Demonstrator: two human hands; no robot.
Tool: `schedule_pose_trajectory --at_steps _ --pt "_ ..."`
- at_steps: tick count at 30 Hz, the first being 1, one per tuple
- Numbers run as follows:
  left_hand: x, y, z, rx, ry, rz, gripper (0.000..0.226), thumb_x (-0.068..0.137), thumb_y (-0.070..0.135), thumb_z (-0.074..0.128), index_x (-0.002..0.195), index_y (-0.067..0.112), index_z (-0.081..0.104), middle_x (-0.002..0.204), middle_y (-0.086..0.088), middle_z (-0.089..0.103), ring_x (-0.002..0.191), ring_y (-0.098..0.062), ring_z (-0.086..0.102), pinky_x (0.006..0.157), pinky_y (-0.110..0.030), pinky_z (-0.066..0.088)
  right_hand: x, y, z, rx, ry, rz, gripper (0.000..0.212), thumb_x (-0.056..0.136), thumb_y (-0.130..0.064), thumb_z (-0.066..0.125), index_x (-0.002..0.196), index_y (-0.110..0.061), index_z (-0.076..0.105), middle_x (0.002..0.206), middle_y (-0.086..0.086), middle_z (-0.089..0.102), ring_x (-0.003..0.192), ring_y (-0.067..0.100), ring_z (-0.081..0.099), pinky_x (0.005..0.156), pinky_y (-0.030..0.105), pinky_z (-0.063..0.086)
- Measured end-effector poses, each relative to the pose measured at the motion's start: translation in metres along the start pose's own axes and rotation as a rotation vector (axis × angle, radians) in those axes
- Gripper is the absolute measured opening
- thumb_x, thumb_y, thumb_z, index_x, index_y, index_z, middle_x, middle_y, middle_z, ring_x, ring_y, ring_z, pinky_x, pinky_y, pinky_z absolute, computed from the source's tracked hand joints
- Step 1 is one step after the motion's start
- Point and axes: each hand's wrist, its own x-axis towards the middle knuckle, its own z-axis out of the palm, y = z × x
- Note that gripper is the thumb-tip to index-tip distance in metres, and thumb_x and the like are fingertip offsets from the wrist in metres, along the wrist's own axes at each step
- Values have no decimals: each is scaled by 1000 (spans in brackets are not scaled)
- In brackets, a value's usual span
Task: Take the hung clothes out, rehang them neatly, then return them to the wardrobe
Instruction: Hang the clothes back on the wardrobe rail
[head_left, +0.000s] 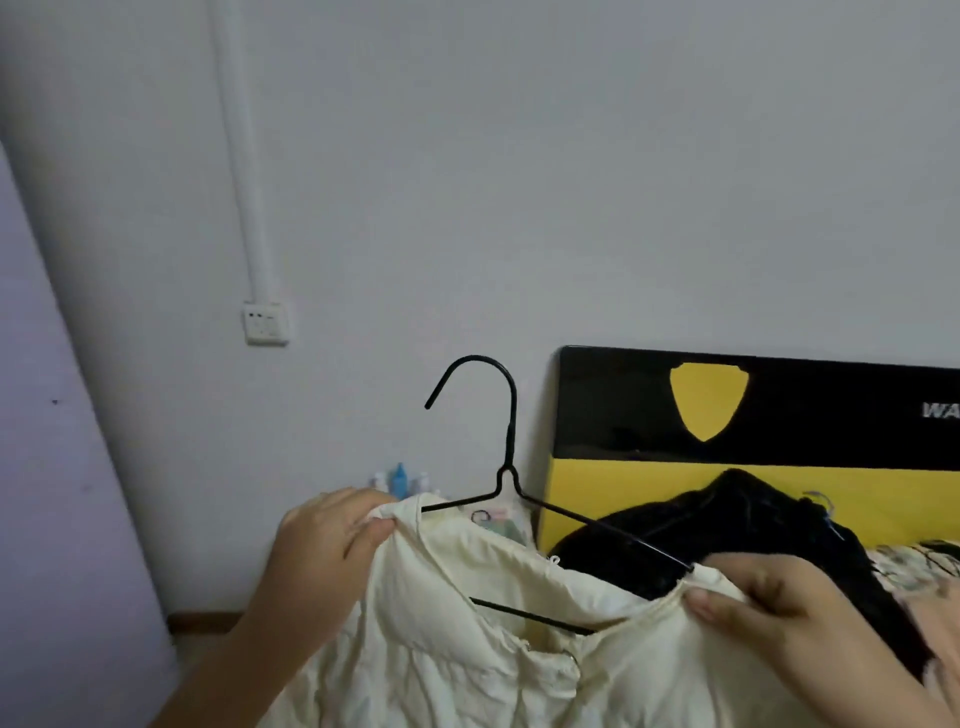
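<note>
A cream garment (457, 649) hangs in front of me on a black wire hanger (506, 441), whose hook points up and left. My left hand (327, 540) pinches the garment's left shoulder over the hanger's end. My right hand (779, 608) pinches the right shoulder edge near the hanger's other end. The hanger's lower bar shows through the open neck. A black garment (737, 519) lies heaped behind on the bed, partly hidden by my right hand. No wardrobe is in view.
A black and yellow headboard (753, 405) stands against the grey wall at right. A wall socket (266, 323) sits below a white conduit. Small bottles (399, 479) stand low by the wall. A purple surface (47, 467) fills the left edge.
</note>
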Motion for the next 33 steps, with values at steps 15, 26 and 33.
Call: schedule_pose_trajectory --at_steps 15,26,33 --pt "-53 29 -34 -448 599 -396 35 93 -6 33 70 13 52 50 10 43 51 -6 41 53 -16 40 22 -24 125 -81 -603 -400 40 88 -22 60 52 -26 43 50 -9 36 51 2 34 55 18 26" --pt "-130 68 -83 -146 720 -623 33 97 12 41 114 38 54 106 23 62 96 17 50 82 2 34 -24 -53 172 62 -591 -548 31 87 -18 60 60 -22 44 51 -4 48 56 2 48 60 12 36" --pt "-174 74 -85 -248 691 -963 29 93 40 44 109 19 56 95 13 54 93 -6 52 79 -22 41 -50 -101 224 202 -618 -682 24 86 -18 62 71 -31 49 62 -14 47 74 9 48 64 7 35"
